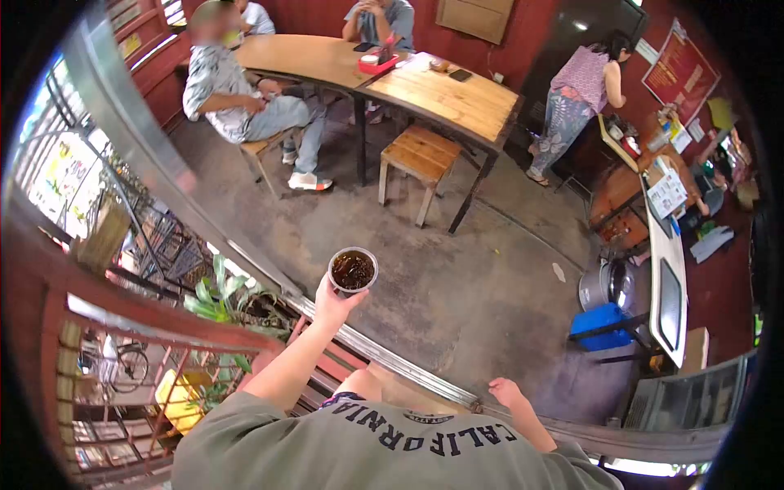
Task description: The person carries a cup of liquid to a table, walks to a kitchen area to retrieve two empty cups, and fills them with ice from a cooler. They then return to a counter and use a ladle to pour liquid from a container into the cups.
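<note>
My left hand (336, 305) is wrapped around a clear plastic cup (353, 270), held out ahead of me over the floor just past a metal door track. Dark brown liquid with a shiny surface fills much of the cup, seen from above through its round rim. The cup looks roughly upright. My right hand (505, 391) hangs low by my side, near the track's right part. Its fingers are loosely curled, and nothing shows in them.
The metal door track (392, 359) crosses the floor before me. Ahead stand a wooden table (449, 91) and a stool (420, 153); a seated person (237, 98) is at left. Another person (576, 98) stands by a counter. A blue container (600, 325) sits at right, plants (216, 294) at left.
</note>
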A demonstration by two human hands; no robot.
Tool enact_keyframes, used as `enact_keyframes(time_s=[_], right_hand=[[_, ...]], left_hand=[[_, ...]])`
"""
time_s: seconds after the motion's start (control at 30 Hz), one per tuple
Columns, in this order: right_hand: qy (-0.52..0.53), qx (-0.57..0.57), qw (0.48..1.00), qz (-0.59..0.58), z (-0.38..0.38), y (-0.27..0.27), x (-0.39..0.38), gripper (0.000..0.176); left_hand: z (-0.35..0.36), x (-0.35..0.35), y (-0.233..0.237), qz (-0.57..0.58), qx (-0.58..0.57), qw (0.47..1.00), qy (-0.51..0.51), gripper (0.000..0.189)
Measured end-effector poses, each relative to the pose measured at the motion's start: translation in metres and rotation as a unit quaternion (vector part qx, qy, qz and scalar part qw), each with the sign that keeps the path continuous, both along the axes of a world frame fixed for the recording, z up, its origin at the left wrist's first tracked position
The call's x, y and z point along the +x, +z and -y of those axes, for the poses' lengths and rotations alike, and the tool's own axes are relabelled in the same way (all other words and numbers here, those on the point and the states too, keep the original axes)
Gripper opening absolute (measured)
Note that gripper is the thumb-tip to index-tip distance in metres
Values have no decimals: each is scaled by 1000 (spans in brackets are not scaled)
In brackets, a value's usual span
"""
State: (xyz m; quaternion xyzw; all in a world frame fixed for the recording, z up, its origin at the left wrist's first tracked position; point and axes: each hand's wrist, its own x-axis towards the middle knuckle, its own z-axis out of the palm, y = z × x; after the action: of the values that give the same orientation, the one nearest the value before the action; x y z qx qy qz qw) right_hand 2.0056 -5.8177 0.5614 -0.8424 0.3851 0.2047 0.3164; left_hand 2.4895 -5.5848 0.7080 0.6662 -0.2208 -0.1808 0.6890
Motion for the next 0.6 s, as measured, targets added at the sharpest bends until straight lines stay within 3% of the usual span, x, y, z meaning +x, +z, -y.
enact_keyframes(time_s=[0.07,0.13,0.2,0.27,0.5,0.53,0.6], right_hand=[[8,-12,1000,-23,4,12,-26,24],[0,9,1000,-25,18,-24,-75,22],[-25,27,997,-61,22,-16,-92,27],[-77,56,992,-80,33,-1,-95,27],[-250,84,963,-62,159,57,-51,29],[-270,86,957,-54,179,68,-42,29],[-324,91,941,-36,224,97,-18,29]], left_hand=[[32,25,4,-1,0,1000,-9,62],[69,43,28,11,9,1000,-10,63],[114,60,58,-27,-46,998,-17,64],[158,77,76,-12,-20,1000,-19,65],[337,139,121,18,-8,999,-37,66],[363,152,114,61,-25,997,-36,66],[406,171,111,32,-32,999,-14,61]])
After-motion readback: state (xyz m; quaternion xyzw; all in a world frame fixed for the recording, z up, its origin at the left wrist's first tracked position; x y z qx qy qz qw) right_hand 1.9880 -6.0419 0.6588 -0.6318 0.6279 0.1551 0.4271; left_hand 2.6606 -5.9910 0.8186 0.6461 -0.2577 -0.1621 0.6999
